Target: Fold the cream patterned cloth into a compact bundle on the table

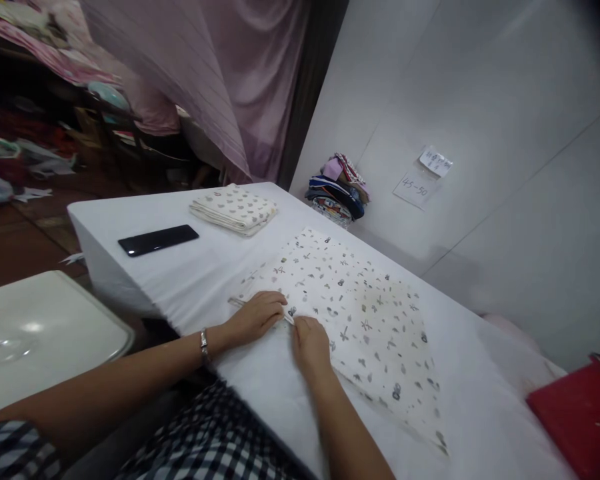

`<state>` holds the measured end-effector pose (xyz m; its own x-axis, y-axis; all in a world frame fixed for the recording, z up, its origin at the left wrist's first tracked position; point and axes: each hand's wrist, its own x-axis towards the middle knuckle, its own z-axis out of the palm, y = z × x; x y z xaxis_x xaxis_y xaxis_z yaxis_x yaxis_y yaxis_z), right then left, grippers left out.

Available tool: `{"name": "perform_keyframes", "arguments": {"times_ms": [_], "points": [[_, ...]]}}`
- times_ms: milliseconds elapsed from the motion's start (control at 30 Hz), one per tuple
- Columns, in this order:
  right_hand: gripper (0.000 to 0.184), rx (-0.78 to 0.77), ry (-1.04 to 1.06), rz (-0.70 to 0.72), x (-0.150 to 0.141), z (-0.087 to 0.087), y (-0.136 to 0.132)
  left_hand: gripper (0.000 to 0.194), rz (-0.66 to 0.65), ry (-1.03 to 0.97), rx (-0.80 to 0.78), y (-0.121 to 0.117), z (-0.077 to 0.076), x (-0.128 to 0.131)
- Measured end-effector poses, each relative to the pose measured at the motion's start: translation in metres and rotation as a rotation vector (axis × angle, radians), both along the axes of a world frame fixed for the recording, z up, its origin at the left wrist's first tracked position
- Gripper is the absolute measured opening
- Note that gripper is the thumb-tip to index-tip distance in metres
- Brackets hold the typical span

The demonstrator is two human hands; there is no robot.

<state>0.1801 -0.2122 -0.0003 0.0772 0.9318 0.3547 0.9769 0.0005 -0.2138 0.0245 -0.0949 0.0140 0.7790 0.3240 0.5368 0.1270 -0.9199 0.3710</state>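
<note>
A white cloth with a small dark print lies spread over the white-covered table. At its near edge, my left hand has its fingers bent together over the hem. Close beside it, my right hand is closed with thumb and fingers pinching the same edge. A short strip of hem shows raised between the two hands. My left fingertips and what lies under my right palm are partly hidden.
Behind the cloth sits a folded printed cloth, with a black phone to its left. A stack of folded fabrics stands against the wall. A red item lies at right, a white stool at left. Beyond the curtain, a person sits.
</note>
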Motion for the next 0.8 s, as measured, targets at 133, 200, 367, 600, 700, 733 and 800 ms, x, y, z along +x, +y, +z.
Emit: {"name": "perform_keyframes", "arguments": {"times_ms": [133,200,367,600,700,733,800], "points": [[0.022,-0.023,0.049,-0.001,0.004,0.005,0.002,0.021,0.022,-0.024,0.081,-0.007,0.001,-0.004],[0.022,-0.018,0.054,0.007,0.005,0.005,0.003,0.023,0.014,0.029,0.152,-0.009,-0.002,-0.007],[0.021,0.002,0.046,0.012,0.005,0.002,0.004,0.017,0.055,0.144,0.193,-0.004,-0.011,-0.005],[0.021,-0.016,0.057,0.007,0.004,0.004,0.003,0.025,0.012,0.188,0.245,0.001,-0.010,0.004],[0.021,-0.004,0.053,0.011,0.004,0.003,0.002,0.027,-0.015,0.116,0.229,-0.001,-0.009,0.002],[0.022,0.002,0.047,0.024,0.003,0.002,0.002,0.027,-0.013,0.097,0.225,-0.001,-0.009,0.000],[0.022,0.014,0.025,0.056,0.001,0.001,0.001,0.028,0.002,0.083,0.225,-0.002,-0.008,-0.004]]}}
